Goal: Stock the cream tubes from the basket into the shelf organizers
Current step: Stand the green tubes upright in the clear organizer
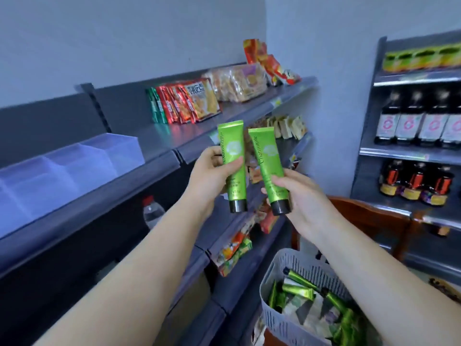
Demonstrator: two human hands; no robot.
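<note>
A long grey shelf [159, 136] is running along the left wall, and clear plastic organizers [74, 168] are sitting on its near end, well apart from the snack packets [184, 101] standing further along it. A second rack on the right is carrying rows of dark bottles [419, 123]. Down at the lower right, a pale slotted basket [279, 278] is holding a pile of green cream tubes [299, 290]. In the middle, the left hand [212, 176] is gripping a green tube [232, 161] around its lower half, thumb lying across the front, cap pointing down. Just beside it, the right hand [296, 198] is grasping a second green tube [268, 166] near its black cap, also cap down. The two tubes are standing upright, near each other but not touching, in front of the shelf edge.
</note>
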